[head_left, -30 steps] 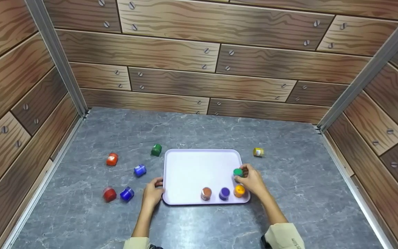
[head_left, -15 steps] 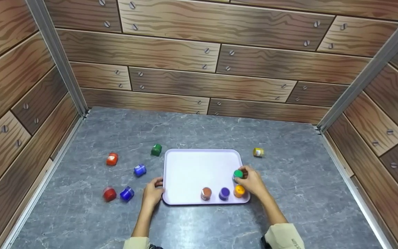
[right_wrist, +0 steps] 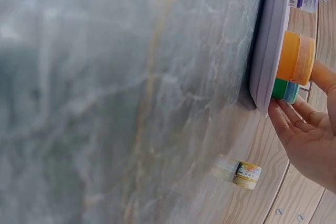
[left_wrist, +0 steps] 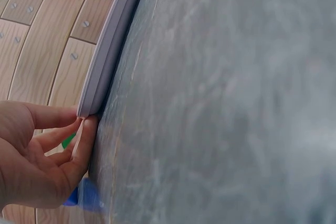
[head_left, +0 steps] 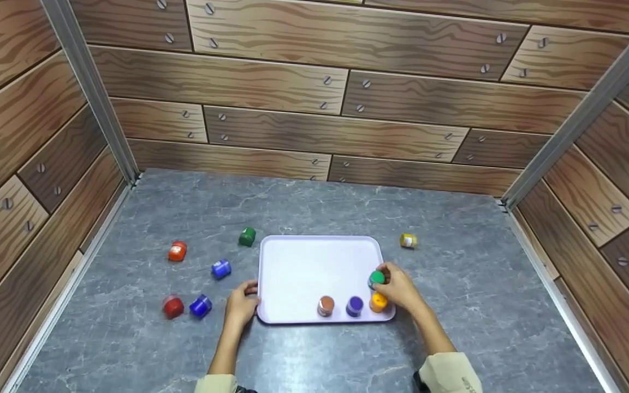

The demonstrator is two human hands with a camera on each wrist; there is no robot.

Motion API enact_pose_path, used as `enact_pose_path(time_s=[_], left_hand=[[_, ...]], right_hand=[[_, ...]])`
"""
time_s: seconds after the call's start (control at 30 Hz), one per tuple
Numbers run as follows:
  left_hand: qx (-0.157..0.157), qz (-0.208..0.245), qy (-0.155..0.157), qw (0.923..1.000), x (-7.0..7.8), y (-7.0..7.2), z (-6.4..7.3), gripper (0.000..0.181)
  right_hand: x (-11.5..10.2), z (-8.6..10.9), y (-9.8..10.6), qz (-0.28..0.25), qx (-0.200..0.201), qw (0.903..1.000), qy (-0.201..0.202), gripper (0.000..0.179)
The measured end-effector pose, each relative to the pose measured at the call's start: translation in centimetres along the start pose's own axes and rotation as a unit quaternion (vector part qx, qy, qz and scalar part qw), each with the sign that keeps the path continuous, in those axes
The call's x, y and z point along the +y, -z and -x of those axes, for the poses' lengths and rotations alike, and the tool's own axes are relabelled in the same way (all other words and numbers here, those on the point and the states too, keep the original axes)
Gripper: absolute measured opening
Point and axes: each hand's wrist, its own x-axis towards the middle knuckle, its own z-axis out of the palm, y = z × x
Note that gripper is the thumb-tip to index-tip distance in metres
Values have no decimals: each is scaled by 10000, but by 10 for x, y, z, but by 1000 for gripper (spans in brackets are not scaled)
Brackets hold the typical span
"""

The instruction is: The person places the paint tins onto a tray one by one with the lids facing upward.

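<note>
In the head view, my right hand (head_left: 399, 286) pinches a small paint jar with a green lid (head_left: 377, 279) at the right side of a pale lilac tray (head_left: 314, 262). Right in front of it stands an orange paint jar (head_left: 378, 302); the right wrist view shows the green jar (right_wrist: 285, 91) partly hidden behind the orange one (right_wrist: 295, 59). A purple-lidded jar (head_left: 354, 306) and a brown-lidded one (head_left: 326, 305) continue the row along the tray's near edge. My left hand (head_left: 241, 305) holds the tray's left rim, thumb and fingers at its near corner in the left wrist view.
Left of the tray, paint jars lie about: red (head_left: 173, 307), dark blue (head_left: 201, 306), blue (head_left: 221, 268), orange-red (head_left: 177, 251) and green (head_left: 247, 236). A yellow jar (head_left: 408, 240) lies beyond the tray's right side. Wood-patterned walls (head_left: 271, 123) enclose the grey marbled surface (head_left: 303, 207).
My right hand has drawn the green-lidded jar slightly nearer to me, closer to the orange jar. The left hand and the tray have stayed in place.
</note>
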Motion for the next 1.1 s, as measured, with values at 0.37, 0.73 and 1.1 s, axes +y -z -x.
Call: enact_pose_path(time_s=[0.37,0.73,1.1], left_hand=[[-26,72,39,10000,0,0,0,42],[-39,6,-12,10000,-1,0,0,40],[-41,-43,3,10000,0,0,0,40]], right_hand=[[-5,-5,13,-281,5,9996,71,27],[-3,-26,51,6,805,9954,526,17],[25,-55,75,622,1050,9925,-10,22]])
